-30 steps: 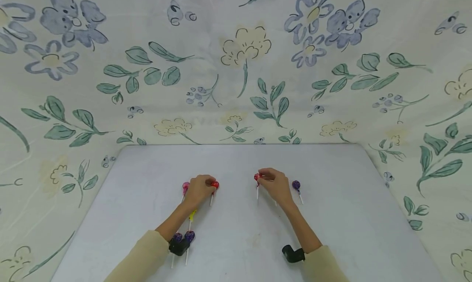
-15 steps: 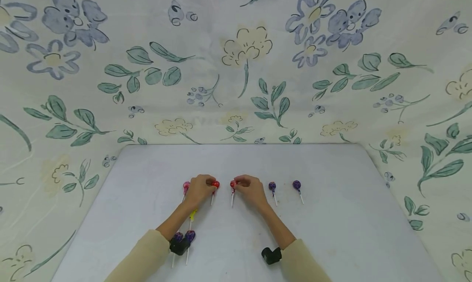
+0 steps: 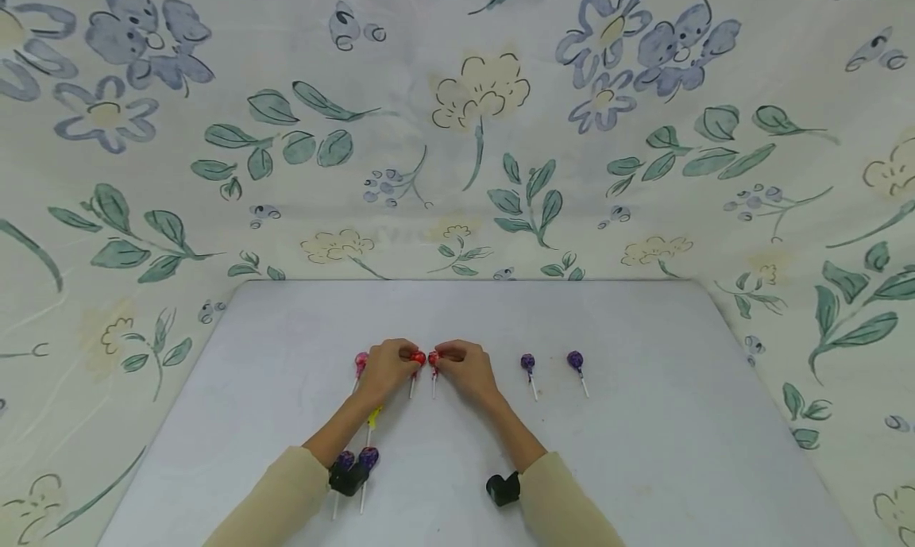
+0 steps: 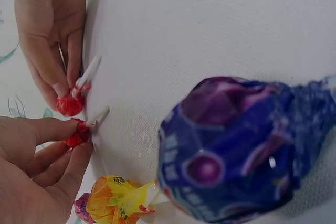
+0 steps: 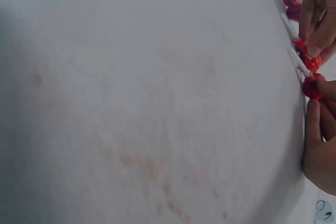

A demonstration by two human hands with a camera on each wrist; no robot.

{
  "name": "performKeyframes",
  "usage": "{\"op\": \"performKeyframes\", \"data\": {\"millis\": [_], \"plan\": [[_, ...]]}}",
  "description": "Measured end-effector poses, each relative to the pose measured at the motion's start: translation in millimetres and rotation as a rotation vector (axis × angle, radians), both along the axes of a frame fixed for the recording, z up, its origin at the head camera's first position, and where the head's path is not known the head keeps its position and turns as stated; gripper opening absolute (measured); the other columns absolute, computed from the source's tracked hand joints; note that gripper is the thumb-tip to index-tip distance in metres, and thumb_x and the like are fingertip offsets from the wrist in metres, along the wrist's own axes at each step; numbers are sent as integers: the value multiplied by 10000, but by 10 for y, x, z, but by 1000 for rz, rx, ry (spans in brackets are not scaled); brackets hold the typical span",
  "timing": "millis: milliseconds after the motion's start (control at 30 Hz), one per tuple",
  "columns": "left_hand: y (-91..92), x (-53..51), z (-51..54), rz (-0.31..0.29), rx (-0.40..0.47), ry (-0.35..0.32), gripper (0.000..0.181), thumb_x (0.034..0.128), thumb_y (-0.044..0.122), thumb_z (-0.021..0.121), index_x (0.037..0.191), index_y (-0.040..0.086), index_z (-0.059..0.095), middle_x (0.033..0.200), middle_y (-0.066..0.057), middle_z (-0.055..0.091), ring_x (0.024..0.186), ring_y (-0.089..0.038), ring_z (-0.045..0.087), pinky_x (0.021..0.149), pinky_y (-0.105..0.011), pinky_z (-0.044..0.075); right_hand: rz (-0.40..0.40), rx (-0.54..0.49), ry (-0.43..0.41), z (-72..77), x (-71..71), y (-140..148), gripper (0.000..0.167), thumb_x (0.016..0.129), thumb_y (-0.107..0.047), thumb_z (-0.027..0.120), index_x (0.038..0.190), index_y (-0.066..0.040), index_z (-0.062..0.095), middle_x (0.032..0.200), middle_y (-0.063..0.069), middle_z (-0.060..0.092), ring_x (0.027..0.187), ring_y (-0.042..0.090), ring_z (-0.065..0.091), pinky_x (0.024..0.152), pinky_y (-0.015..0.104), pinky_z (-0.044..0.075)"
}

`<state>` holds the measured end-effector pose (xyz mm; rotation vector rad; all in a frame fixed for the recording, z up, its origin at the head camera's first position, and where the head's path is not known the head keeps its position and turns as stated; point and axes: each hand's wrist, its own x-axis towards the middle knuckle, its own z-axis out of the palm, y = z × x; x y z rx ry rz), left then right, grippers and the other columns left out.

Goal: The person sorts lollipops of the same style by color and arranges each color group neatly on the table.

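Near the middle of the white table, my left hand (image 3: 387, 371) pinches a red-wrapped lollipop (image 3: 418, 359) by its head. Right beside it, my right hand (image 3: 468, 370) pinches a second red lollipop (image 3: 433, 359) between thumb and fingers. The two heads sit very close together, their white sticks pointing toward me. In the left wrist view the first red lollipop (image 4: 78, 134) and the second one (image 4: 70, 103) lie side by side, with a small gap. A pink lollipop (image 3: 360, 360) is just left of my left hand, partly covered by it.
A yellow lollipop (image 3: 373, 417) lies under my left forearm. Two purple lollipops (image 3: 368, 456) lie nearer me, partly behind the black wrist camera (image 3: 348, 479). To the right are a purple lollipop (image 3: 527, 362) and another purple lollipop (image 3: 575, 360). Floral cloth (image 3: 457, 174) hangs behind the table.
My right hand has carried its red lollipop leftward, up beside the one under my left hand, uncovering a purple lollipop on the right. My left hand has stayed in place.
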<state>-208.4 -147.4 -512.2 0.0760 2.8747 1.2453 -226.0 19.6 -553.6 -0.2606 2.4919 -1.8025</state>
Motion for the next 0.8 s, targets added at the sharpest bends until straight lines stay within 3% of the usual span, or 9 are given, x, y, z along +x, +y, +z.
{"op": "performKeyframes", "data": {"millis": [300, 500, 800], "plan": [[13, 21, 21, -6, -23, 65, 191, 876, -18, 724, 1054, -84, 705, 979, -191, 718, 915, -338, 685, 851, -419, 568, 16, -19, -2, 12, 7, -28, 187, 890, -24, 727, 1076, -21, 748, 977, 47, 741, 896, 131, 695, 802, 262, 550], [27, 13, 15, 8, -19, 15, 232, 895, 15, 721, 1110, -67, 697, 1050, -200, 710, 986, -345, 672, 899, -436, 547, 20, -3, -5, 45, 17, -18, 205, 898, -35, 725, 1102, -24, 742, 1009, 53, 737, 917, 140, 689, 824, 276, 552], [32, 19, 14, 5, -30, 8, 247, 900, 20, 717, 1129, -69, 685, 1068, -207, 705, 1003, -350, 668, 905, -439, 544, 14, 19, -21, 15, 12, -21, 235, 905, -60, 726, 1140, -49, 739, 1025, 31, 736, 925, 130, 676, 835, 284, 549]]}}
